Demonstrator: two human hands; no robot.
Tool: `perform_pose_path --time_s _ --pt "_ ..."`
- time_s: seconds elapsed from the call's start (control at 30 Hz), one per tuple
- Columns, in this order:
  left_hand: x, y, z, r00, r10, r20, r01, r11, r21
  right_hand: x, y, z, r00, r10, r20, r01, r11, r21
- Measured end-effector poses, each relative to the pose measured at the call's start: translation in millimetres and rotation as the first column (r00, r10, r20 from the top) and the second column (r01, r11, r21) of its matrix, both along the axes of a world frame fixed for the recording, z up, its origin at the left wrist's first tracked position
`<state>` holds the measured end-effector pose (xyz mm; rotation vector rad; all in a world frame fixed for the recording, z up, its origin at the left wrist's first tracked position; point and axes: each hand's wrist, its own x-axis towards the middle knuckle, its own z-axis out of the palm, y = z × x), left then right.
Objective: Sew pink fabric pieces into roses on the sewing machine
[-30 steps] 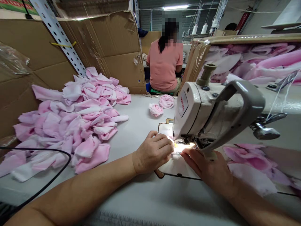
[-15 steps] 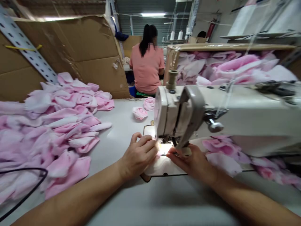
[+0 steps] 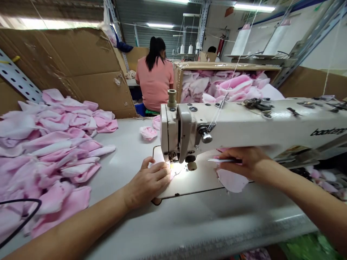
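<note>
My left hand (image 3: 148,182) is at the needle area of a white sewing machine (image 3: 244,124), its fingers closed on a small bit of pink fabric (image 3: 171,172) that they mostly hide. Under the machine arm, my right hand (image 3: 248,162) grips a thin pointed metal tool (image 3: 217,160); whether it is tweezers or snips I cannot tell. Just below those fingers lies a pale pink cloth piece (image 3: 233,180). A lamp lights the needle plate (image 3: 179,169) between my hands.
Pink and white cloth pieces (image 3: 62,144) are heaped at the left. Two rolled pink pieces (image 3: 148,133) lie behind the needle end. A carton (image 3: 177,77) full of pink cloth stands behind the machine. A person in a pink shirt (image 3: 155,85) sits farther back.
My right hand has moved right, away from the needle, to the cloth under the machine arm, and the metal tool now shows. My left hand stays by the needle. The view has shifted right.
</note>
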<state>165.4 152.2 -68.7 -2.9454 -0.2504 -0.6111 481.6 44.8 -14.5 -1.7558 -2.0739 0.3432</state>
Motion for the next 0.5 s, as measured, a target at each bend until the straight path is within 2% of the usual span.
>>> perform_pose_path --time_s 0.13,0.2,0.27,0.4,0.5 --pt "0 -2 4.3 0.999 -0.032 0.010 0.033 0.999 -0.024 42 -33 -1.8 0.965 -0.208 0.159 0.198 0.977 0.076" --pt "1 -3 7.0 0.999 -0.045 0.002 0.045 0.998 -0.047 58 -45 -9.8 0.939 -0.251 0.233 0.234 0.967 0.098" --pt "2 -3 8.8 0.998 -0.063 -0.003 0.063 0.995 -0.072 68 -51 -22.1 0.935 -0.243 0.260 0.229 0.970 0.084" --pt "4 -2 9.7 0.997 -0.079 -0.024 0.077 0.994 -0.074 68 -46 -52.2 0.935 -0.255 0.247 0.242 0.967 0.084" --pt "2 -3 9.4 0.998 -0.033 -0.061 0.030 0.998 -0.054 58 -37 -69.8 0.916 -0.322 0.242 0.305 0.947 0.103"
